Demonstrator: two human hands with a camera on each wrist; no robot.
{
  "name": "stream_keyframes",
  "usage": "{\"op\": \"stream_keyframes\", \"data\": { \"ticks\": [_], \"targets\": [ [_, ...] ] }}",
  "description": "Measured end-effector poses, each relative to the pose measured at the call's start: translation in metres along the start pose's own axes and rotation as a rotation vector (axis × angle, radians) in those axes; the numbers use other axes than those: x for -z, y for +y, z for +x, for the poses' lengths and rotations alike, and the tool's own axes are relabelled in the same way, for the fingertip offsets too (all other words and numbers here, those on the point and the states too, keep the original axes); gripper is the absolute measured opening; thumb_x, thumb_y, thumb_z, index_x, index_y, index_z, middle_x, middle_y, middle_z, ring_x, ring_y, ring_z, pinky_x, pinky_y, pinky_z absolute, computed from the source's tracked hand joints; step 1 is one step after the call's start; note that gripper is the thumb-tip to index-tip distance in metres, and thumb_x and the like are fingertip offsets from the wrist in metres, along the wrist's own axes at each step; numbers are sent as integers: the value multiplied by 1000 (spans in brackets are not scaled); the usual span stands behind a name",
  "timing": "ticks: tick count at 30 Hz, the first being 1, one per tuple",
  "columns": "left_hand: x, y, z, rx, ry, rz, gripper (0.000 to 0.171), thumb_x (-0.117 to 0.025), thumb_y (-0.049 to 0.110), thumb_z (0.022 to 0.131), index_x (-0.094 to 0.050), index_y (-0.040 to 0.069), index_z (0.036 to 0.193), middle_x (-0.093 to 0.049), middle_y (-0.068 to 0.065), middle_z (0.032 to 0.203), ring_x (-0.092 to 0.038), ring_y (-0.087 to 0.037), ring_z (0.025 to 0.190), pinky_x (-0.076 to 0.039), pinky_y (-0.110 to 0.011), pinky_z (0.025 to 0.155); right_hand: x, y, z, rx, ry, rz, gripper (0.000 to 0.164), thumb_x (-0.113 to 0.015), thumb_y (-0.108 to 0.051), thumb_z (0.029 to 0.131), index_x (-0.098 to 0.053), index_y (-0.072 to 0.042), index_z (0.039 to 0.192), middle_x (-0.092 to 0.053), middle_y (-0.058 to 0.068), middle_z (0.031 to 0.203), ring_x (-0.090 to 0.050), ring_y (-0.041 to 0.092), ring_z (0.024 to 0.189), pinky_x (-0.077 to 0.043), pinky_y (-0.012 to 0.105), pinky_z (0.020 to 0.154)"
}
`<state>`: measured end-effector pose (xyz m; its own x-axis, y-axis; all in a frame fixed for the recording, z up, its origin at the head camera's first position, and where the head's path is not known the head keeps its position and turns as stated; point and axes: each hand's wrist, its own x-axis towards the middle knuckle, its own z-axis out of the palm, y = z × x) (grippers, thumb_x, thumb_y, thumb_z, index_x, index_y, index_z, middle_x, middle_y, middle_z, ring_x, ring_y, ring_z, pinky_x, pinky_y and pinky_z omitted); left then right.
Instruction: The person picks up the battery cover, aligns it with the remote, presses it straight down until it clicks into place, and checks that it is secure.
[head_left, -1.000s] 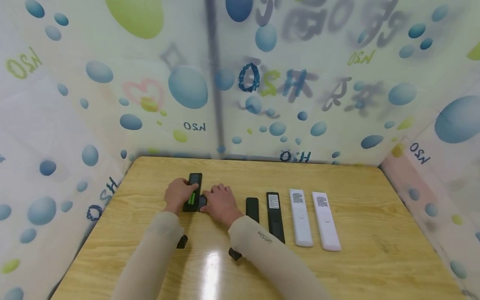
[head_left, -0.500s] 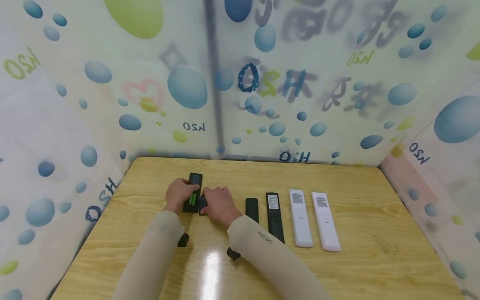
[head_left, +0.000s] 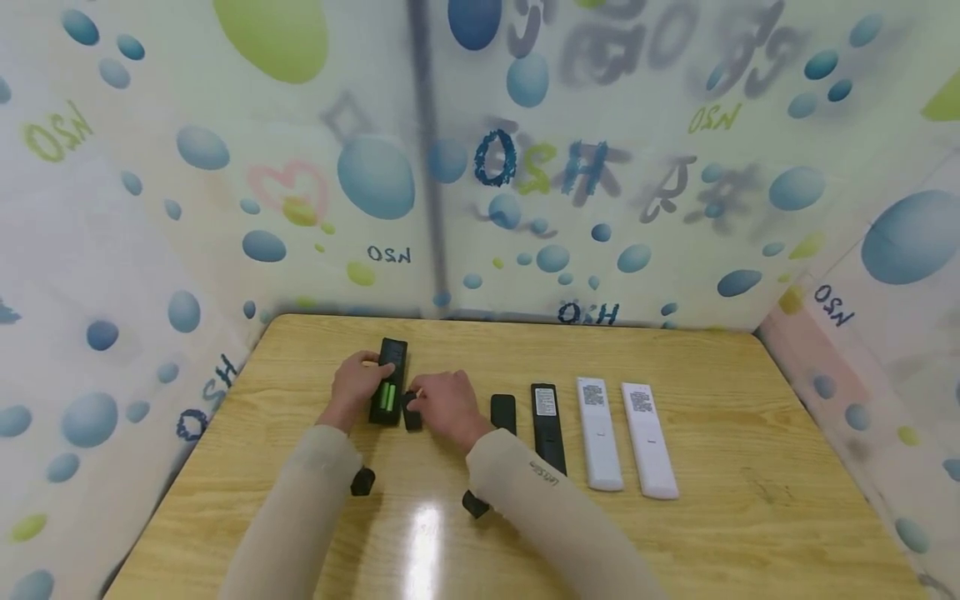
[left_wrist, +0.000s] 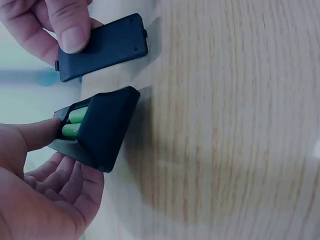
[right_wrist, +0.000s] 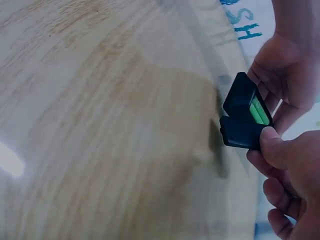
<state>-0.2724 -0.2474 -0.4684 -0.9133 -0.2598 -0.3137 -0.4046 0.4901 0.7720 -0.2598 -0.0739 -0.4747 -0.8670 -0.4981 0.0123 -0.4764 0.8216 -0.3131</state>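
My left hand (head_left: 355, 387) holds a black remote control (head_left: 395, 354), thumb on its back and fingers curled beneath. The remote's battery compartment is uncovered, and green batteries (left_wrist: 71, 130) lie side by side in it. Between thumb and fingers, my right hand (head_left: 450, 410) pinches a black battery cover (left_wrist: 110, 47), which has small tabs on its edges. The cover is just right of the remote in the head view, with a narrow gap between them. In the right wrist view the cover (right_wrist: 242, 134) overlaps the remote's lower end.
To the right lie two black remotes (head_left: 551, 433), the nearer one partly hidden by my right sleeve, then two white remotes (head_left: 600, 442). All rest on the wooden table (head_left: 750, 417). A patterned wall (head_left: 637, 167) stands behind the table.
The battery cover and my right hand have shifted slightly right, opening a gap beside the remote. My left hand has moved the remote a little away from me, and the batteries show more.
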Motion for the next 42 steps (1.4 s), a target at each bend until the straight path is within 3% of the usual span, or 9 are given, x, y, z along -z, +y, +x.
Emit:
{"op": "stream_keyframes", "data": {
  "ticks": [8, 13, 20, 26, 35, 42],
  "targets": [
    [0, 12, -7, -62, -51, -111, 56, -54, 33, 99, -40, 5, 145, -47, -21, 142, -54, -33, 120, -50, -42, 93, 22, 13, -9, -8, 70, 16, 28, -63, -41, 92, -70, -26, 115, -75, -12, 95, -69, 6, 91, -45, 40, 96],
    [-7, 21, -15, -76, -99, -179, 56, -55, 30, 99, -38, 5, 146, -50, -21, 140, -56, -31, 118, -52, -40, 92, 29, 23, -16, -23, 66, 8, 28, -64, -41, 92, -70, -27, 115, -75, -12, 97, -69, 6, 92, -44, 39, 99],
    [-23, 26, -23, -122, -165, -201, 57, -56, 29, 99, -37, 5, 147, -51, -22, 139, -58, -31, 116, -55, -38, 87, 40, 37, -32, -11, 63, 17, 27, -65, -39, 91, -71, -24, 113, -76, -10, 97, -70, 7, 92, -45, 38, 98],
    [-41, 28, -31, -175, -229, -227, 52, -57, 25, 99, -40, 5, 143, -53, -24, 134, -63, -29, 104, -57, -39, 82, 49, 54, -52, 8, 95, 37, 25, -67, -37, 90, -72, -23, 111, -76, -8, 95, -69, 8, 88, -47, 38, 96],
    [-61, 31, -44, -209, -284, -262, 45, -57, 24, 99, -45, 4, 137, -56, -25, 129, -64, -25, 94, -56, -36, 75, 61, 69, -72, 20, 141, 25, 26, -67, -37, 90, -72, -21, 110, -76, -5, 91, -70, 9, 82, -50, 39, 92],
    [-72, 28, -52, -218, -317, -296, 40, -56, 24, 100, -46, 3, 132, -59, -21, 121, -64, -21, 93, -56, -36, 74, 58, 74, -82, 1, 154, 40, 25, -69, -36, 90, -73, -20, 108, -76, -7, 87, -69, 7, 79, -48, 40, 94]
  ]
}}
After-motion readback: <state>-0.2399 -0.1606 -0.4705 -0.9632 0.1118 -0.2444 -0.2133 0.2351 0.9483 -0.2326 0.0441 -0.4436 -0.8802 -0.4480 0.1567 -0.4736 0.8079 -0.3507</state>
